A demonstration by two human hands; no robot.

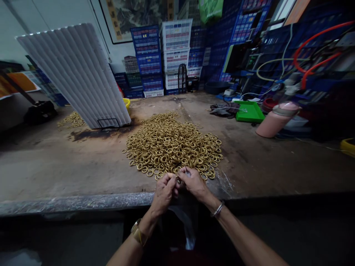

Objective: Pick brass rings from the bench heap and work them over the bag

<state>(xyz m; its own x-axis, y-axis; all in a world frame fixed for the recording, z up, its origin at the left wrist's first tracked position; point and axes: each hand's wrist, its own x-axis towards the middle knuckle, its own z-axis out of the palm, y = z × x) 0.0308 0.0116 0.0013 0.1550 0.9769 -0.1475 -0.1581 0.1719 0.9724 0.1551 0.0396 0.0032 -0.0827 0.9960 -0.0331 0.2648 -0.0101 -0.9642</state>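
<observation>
A broad heap of brass-coloured rings (172,142) lies on the worn table (263,166). At the heap's near side, close to the table's front edge, both hands meet with fingers bent together. My left hand (165,190) is closed in a pinch, and a small ring seems to show between the fingertips of the two hands. My right hand (195,183) is closed too, thumb and forefinger pressed together; what it grips is too small to make out. A watch is on the left wrist, a bracelet on the right.
A tall corrugated sheet stack (80,74) stands back left, beside more rings (72,120) and a yellow container (126,104). At right are a green tray (249,111), a pink bottle (277,120) and hoses. Crates (177,44) rise behind.
</observation>
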